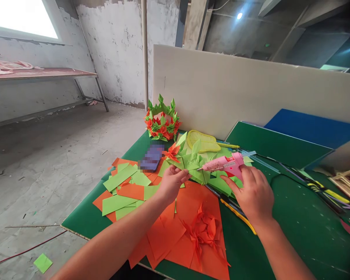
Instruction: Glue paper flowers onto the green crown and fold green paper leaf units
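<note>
My right hand (255, 192) grips a pink hot glue gun (223, 163), its nozzle aimed left with a clear glue stick (249, 154) in its back end. My left hand (175, 181) is closed in a pinch on a thin green piece, perhaps a stem or strip, whose tip lies close to the nozzle. Just above the left fingers sits an orange folded-paper flower (172, 152); whether it joins the pinched piece I cannot tell. Green folded-paper leaves (196, 153) stand behind the nozzle. Several orange paper flowers (204, 229) lie on orange sheets (177, 233) below the hands.
On the green table (84, 212) are green and orange paper pieces (121, 204), a phone (152, 157), a round paper flower crown (162, 122) and a yellow paper fan-like shape (202, 140). A yellow-handled tool (239, 216) lies near my right wrist. Clear glue sticks (268, 165) lie right; a pale board (251, 83) stands behind.
</note>
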The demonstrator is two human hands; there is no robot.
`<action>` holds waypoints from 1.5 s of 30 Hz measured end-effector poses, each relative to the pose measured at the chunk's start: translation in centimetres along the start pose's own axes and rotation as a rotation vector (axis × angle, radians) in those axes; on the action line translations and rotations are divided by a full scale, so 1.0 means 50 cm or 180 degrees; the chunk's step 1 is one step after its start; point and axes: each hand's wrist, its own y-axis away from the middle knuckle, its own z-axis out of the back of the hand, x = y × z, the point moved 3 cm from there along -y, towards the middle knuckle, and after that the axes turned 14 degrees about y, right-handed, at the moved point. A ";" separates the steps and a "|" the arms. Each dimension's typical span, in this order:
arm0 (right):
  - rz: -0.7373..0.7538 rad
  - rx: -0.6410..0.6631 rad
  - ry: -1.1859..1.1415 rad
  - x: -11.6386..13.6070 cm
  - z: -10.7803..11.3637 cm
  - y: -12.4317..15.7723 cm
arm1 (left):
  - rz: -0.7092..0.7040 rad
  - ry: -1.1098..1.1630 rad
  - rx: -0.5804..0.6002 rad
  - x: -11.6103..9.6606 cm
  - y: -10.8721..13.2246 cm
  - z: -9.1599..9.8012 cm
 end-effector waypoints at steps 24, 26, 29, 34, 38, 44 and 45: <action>-0.0407 0.1854 -0.0977 -0.054 -0.095 0.165 | -0.0211 0.0002 -0.0063 -0.002 -0.004 -0.004; -0.0279 0.1436 -0.0752 -0.045 -0.066 0.145 | -0.0211 -0.0003 -0.0044 -0.002 -0.003 -0.005; 0.0099 0.1312 -0.0949 -0.011 -0.011 0.107 | -0.0214 -0.0024 -0.0027 -0.002 -0.002 -0.004; 0.0655 0.1882 -0.1635 0.063 0.040 0.082 | -0.0231 -0.0057 -0.0008 -0.001 -0.002 -0.002; 0.0763 0.2052 -0.1546 0.089 0.031 0.090 | -0.0224 -0.0099 -0.0016 -0.002 -0.001 -0.002; 0.0857 0.2291 -0.1717 0.108 0.028 0.080 | -0.0220 -0.0086 0.0043 -0.004 0.005 -0.007; 0.0863 0.2250 -0.1797 0.108 0.034 0.072 | -0.0226 -0.0103 0.0043 -0.004 0.006 -0.008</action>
